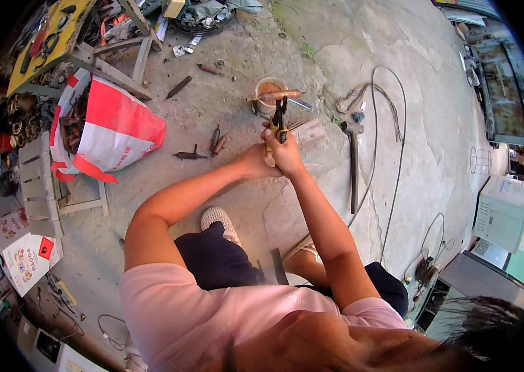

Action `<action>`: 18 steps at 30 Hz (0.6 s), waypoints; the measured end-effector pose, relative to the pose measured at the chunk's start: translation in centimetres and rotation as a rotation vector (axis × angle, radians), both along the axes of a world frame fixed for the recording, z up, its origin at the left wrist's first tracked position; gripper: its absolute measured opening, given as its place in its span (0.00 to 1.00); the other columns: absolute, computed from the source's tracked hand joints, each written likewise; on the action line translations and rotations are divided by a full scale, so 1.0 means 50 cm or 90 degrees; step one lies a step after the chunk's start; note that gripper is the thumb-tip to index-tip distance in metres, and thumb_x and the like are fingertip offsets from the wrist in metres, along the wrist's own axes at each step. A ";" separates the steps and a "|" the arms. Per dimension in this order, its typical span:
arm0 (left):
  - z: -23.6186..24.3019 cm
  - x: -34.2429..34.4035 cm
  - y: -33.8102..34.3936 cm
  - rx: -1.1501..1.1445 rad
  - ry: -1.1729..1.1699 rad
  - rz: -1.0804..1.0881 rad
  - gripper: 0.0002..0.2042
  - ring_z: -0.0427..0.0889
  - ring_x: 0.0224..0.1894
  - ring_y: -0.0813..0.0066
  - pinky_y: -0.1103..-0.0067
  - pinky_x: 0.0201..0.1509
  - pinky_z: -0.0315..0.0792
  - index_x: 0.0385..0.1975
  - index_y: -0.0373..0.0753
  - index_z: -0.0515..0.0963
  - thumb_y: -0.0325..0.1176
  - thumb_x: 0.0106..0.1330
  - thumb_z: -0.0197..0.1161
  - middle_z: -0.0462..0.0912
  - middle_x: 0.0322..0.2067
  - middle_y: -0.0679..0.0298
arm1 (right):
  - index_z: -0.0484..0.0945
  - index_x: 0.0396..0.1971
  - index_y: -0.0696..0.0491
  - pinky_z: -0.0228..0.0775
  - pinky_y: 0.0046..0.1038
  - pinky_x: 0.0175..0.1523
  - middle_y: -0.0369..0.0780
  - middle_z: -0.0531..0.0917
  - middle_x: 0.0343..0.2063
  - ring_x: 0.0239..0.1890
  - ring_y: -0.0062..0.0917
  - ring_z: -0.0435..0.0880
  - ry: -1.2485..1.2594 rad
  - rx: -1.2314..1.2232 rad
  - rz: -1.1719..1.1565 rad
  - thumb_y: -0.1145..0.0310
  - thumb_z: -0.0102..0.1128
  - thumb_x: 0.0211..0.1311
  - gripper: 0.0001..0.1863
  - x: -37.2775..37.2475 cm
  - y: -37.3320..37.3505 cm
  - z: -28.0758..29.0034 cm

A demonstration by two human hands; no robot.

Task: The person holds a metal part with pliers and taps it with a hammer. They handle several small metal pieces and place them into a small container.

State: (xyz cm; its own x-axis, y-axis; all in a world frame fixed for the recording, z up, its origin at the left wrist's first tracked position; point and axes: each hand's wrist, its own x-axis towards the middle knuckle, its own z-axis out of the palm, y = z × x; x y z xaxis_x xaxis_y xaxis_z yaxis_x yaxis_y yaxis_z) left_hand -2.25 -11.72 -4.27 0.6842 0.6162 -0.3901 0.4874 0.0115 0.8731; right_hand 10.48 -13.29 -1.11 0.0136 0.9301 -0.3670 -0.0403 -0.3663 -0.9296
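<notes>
Both my hands meet at the middle, around a pair of pliers [280, 115] with black jaws and yellow-and-black handles. My right hand [285, 152] is closed over the handles. My left hand [260, 162] is wrapped around them too, partly hidden by the right. In the jaws lies a copper cylinder [281, 95] with narrow ends, roughly level. It is above a small whitish tub [258, 105] containing brown granules [269, 86]. Right of my hands, a wooden block [309, 132] rests on the concrete floor.
Several used copper cylinders [190, 154] lie left of my hands, near a red-and-white bag [127, 121] and a grey stool [42, 180]. A dark bar [179, 87] is farther off. To the right are a hammer [353, 167] and a looping black cable [403, 102].
</notes>
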 end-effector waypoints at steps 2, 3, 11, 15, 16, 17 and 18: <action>0.008 0.007 0.005 -0.015 0.041 -0.027 0.37 0.81 0.45 0.59 0.71 0.49 0.74 0.47 0.32 0.73 0.51 0.38 0.71 0.81 0.42 0.51 | 0.73 0.39 0.57 0.68 0.24 0.31 0.34 0.77 0.26 0.25 0.18 0.73 -0.015 0.005 -0.043 0.64 0.53 0.67 0.11 0.004 -0.005 -0.017; 0.015 0.011 0.001 -0.016 0.070 -0.026 0.36 0.81 0.46 0.59 0.71 0.49 0.74 0.46 0.32 0.74 0.51 0.38 0.71 0.81 0.42 0.51 | 0.73 0.37 0.57 0.67 0.25 0.29 0.33 0.76 0.23 0.23 0.18 0.73 -0.022 0.008 -0.065 0.65 0.54 0.67 0.10 0.006 -0.007 -0.023; -0.001 0.012 -0.019 -0.017 0.042 0.031 0.32 0.82 0.43 0.60 0.72 0.47 0.74 0.43 0.34 0.76 0.51 0.39 0.71 0.82 0.41 0.53 | 0.73 0.36 0.53 0.66 0.22 0.25 0.32 0.75 0.25 0.25 0.16 0.72 -0.132 -0.020 -0.025 0.59 0.53 0.68 0.12 0.004 -0.003 -0.025; -0.005 0.007 -0.013 -0.034 0.046 0.007 0.31 0.82 0.44 0.60 0.72 0.46 0.74 0.43 0.34 0.76 0.50 0.40 0.70 0.82 0.41 0.54 | 0.72 0.34 0.53 0.65 0.22 0.23 0.33 0.74 0.21 0.21 0.16 0.71 -0.125 -0.036 -0.056 0.60 0.52 0.68 0.11 -0.010 -0.002 -0.016; 0.000 0.005 -0.013 -0.036 0.043 0.004 0.31 0.82 0.44 0.61 0.73 0.46 0.74 0.43 0.34 0.76 0.50 0.40 0.70 0.82 0.41 0.55 | 0.72 0.33 0.54 0.65 0.22 0.22 0.33 0.74 0.21 0.20 0.16 0.70 -0.137 -0.022 -0.062 0.60 0.52 0.68 0.11 -0.011 -0.003 -0.025; -0.001 0.003 -0.014 -0.043 0.041 0.010 0.31 0.82 0.44 0.61 0.73 0.46 0.74 0.43 0.34 0.76 0.50 0.40 0.70 0.82 0.41 0.55 | 0.72 0.32 0.54 0.64 0.23 0.21 0.33 0.74 0.20 0.19 0.16 0.70 -0.149 -0.008 -0.068 0.61 0.52 0.68 0.11 -0.011 -0.002 -0.042; -0.005 0.002 -0.013 -0.051 0.039 0.017 0.31 0.82 0.44 0.61 0.73 0.46 0.74 0.43 0.34 0.76 0.50 0.40 0.70 0.82 0.41 0.55 | 0.72 0.32 0.54 0.64 0.23 0.20 0.33 0.73 0.19 0.17 0.16 0.70 -0.161 0.006 -0.074 0.61 0.52 0.68 0.11 -0.012 -0.002 -0.054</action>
